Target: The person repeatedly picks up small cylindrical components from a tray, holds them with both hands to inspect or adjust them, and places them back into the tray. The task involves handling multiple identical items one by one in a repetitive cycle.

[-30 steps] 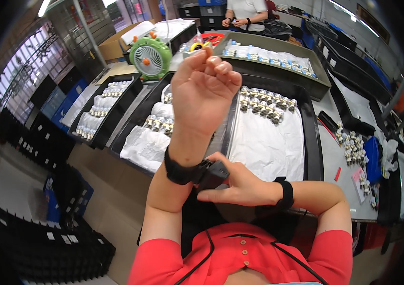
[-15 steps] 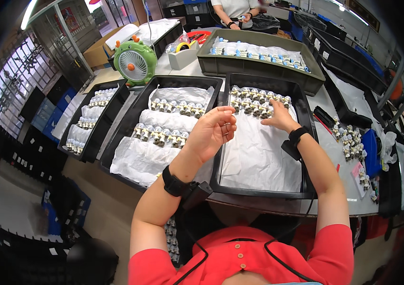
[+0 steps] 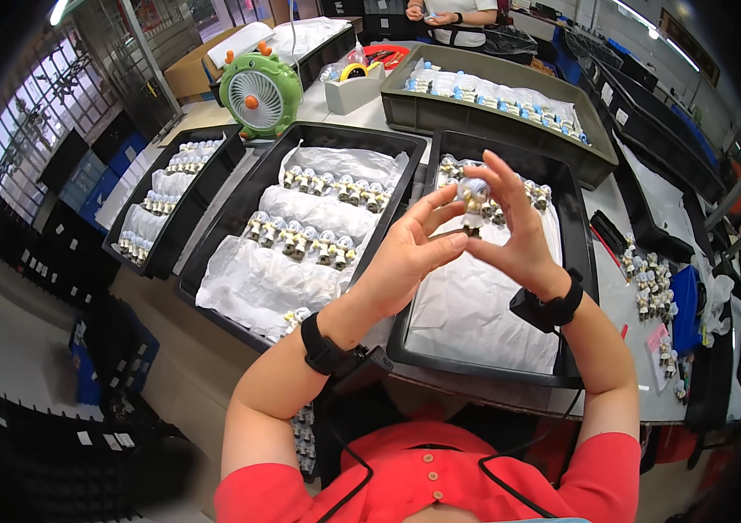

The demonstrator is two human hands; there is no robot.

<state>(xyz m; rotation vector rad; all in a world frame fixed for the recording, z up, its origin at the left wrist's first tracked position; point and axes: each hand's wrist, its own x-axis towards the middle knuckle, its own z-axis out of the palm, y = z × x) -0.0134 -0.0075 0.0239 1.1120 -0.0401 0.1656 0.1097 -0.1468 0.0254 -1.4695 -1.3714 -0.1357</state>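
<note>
A small toy figurine (image 3: 473, 193) with a pale grey-blue head and a dark base is held upright above the right-hand black tray (image 3: 578, 288). My left hand (image 3: 414, 248) reaches it from the left, fingertips against its side and thumb close to its base. From the other side my right hand (image 3: 523, 231) curls around it, fingers near its head and thumb near its foot. Exactly where each fingertip touches is partly hidden. Behind my hands, more figurines (image 3: 537, 193) stand in rows on white paper at the tray's far end.
To the left, a black tray (image 3: 213, 253) holds rows of figurines between paper sheets, with a narrower black tray (image 3: 148, 253) beyond it. A green fan (image 3: 257, 91), a tape dispenser (image 3: 353, 91) and an olive tray (image 3: 492, 118) stand behind. Loose figurines (image 3: 652, 283) lie at right. Another person (image 3: 466, 22) works opposite.
My right hand has drawn back from the rows with a figurine. My left hand has moved right to meet it, and both now surround the figurine. The view has shifted slightly.
</note>
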